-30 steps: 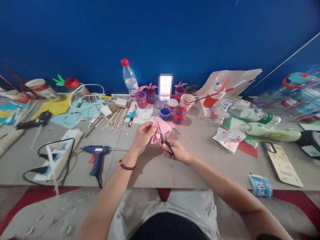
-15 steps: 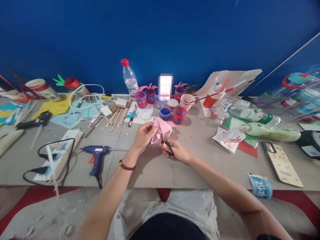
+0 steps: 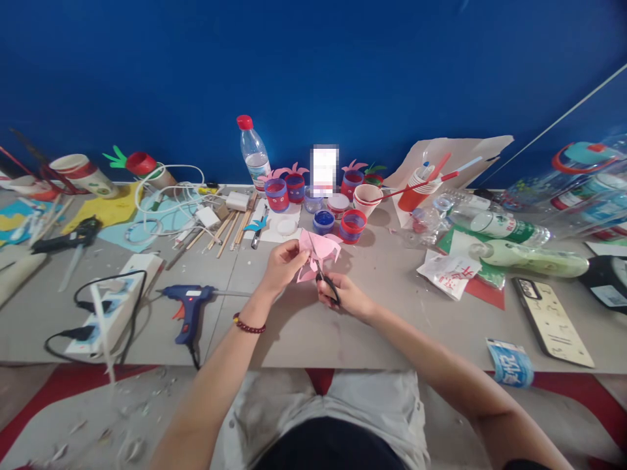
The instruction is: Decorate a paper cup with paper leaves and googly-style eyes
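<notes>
A piece of pink paper [image 3: 323, 245] with cut, pointed strips is pinched between the thumb and fingers of my left hand [image 3: 287, 262]. My right hand [image 3: 345, 296] is closed around the handles of black-handled scissors [image 3: 334, 291], whose blades lie across the paper. Just beyond the paper sit an open jar of blue paint [image 3: 324, 222] and a red and purple painted cup [image 3: 353, 226]. Painted cups with pink paper leaves, such as a purple one [image 3: 277, 196], stand farther back.
On the left lie a blue glue gun [image 3: 189, 307] and a white power strip [image 3: 115, 303] with cables. Wooden sticks [image 3: 230, 228] and a bottle [image 3: 255, 153] are behind. To the right are plastic bottles [image 3: 509, 225], a phone [image 3: 553, 323] and a blue packet [image 3: 510, 364].
The right part of the pink paper has swung open, and its cut strips now spread apart more to the right. Both hands stay in nearly the same place.
</notes>
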Tool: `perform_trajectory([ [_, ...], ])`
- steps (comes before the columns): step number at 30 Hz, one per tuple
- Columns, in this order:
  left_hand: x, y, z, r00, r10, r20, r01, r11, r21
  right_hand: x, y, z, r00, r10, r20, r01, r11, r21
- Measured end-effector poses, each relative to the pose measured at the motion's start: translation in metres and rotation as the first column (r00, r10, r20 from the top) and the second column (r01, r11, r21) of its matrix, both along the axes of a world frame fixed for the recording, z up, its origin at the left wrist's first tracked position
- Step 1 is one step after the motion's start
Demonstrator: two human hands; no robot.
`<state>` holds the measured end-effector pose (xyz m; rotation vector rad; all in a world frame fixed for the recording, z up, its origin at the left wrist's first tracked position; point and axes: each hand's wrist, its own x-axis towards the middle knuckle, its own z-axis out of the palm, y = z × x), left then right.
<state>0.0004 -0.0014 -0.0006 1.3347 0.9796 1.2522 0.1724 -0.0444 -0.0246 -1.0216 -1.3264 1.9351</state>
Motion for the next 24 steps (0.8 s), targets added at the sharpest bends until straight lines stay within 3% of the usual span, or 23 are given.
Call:
perform_trajectory([
  [24,-0.001,0.0001,0.0012,1.0,-0.009,0.003,0.009,1.0,-0.009,0.0,0.0002,0.0043,1.0,0.003,0.0,-0.003,1.0,-0.016],
])
